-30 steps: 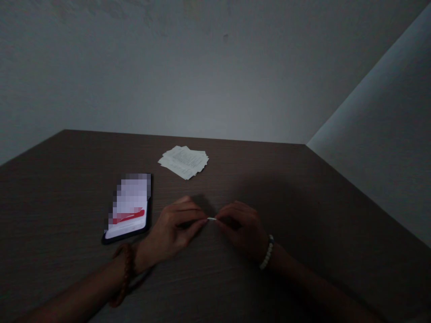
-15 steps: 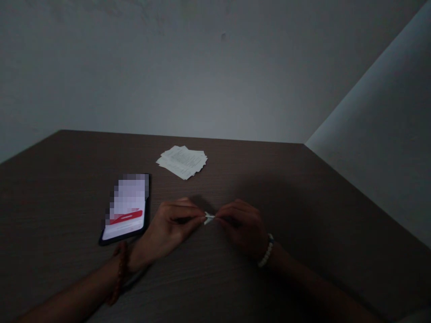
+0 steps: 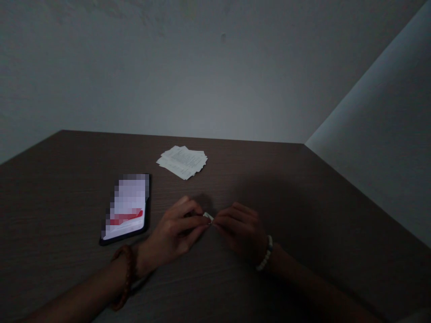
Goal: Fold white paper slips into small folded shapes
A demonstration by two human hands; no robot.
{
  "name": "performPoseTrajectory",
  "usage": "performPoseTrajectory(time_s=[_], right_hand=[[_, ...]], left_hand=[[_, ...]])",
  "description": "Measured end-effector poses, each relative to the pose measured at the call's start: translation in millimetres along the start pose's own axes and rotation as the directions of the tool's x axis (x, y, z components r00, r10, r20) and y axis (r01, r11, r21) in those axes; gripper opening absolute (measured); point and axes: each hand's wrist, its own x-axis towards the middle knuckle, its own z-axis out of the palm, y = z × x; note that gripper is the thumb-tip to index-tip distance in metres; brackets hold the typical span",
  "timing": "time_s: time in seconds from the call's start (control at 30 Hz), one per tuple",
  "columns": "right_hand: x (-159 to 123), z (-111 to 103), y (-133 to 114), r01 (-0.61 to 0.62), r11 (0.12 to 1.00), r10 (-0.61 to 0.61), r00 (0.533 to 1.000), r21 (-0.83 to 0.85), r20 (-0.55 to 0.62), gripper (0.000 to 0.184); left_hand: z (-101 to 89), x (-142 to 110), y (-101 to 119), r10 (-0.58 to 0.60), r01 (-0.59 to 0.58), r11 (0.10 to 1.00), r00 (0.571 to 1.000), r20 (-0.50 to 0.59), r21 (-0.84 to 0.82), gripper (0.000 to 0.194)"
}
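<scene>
- Our left hand (image 3: 171,233) and right hand (image 3: 239,229) meet fingertip to fingertip, both pinched on a tiny paper scrap (image 3: 208,216) at the table's (image 3: 303,202) near middle.
- We should keep the pinch firm and low over the table.

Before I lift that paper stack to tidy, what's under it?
Only the dark wooden table shows around the paper stack; anything beneath the sheets is covered.

left hand (image 3: 175,231), right hand (image 3: 239,229), fingertips meeting (pinched)
</scene>
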Motion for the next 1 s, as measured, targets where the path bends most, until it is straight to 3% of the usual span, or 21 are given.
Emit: performPoseTrajectory(time_s=[0.17, 0.43, 0.6, 0.8, 1.0], right_hand=[[-0.7, 0.5, 2.0, -0.015, 0.999, 0.016, 1.0, 0.034, -0.025, 0.011], [-4.7, 1.5, 8.5, -0.048, 0.999, 0.049, 0.998, 0.021, -0.044, 0.013], [-5.7, 1.0, 7.8, -0.023, 0.999, 0.022, 1.0, -0.027, -0.017, 0.014], [-5.7, -0.2, 6.7, -0.006, 0.999, 0.007, 1.0, -0.037, 0.017, 0.015], [-4.7, 3.3, 4.7, -0.134, 0.988, 0.136, 0.991, 0.072, -0.02, 0.01]], left_hand=[[-1.6, 1.4, 3.0, -0.023, 0.023, 1.0, 1.0, -0.014, 0.009, 0.014], [-0.9, 0.9, 0.2, -0.208, 0.207, 0.972, 0.978, 0.007, -0.111, 0.013], [-0.4, 4.3, 2.5, -0.211, 0.22, 0.964, 0.975, 0.073, -0.152, 0.011], [1.2, 3.8, -0.5, -0.213, 0.224, 0.959, 0.974, 0.077, -0.174, 0.01], [2.8, 2.6, -4.8, -0.257, 0.274, 0.946, 0.96, 0.113, -0.173, 0.009]])
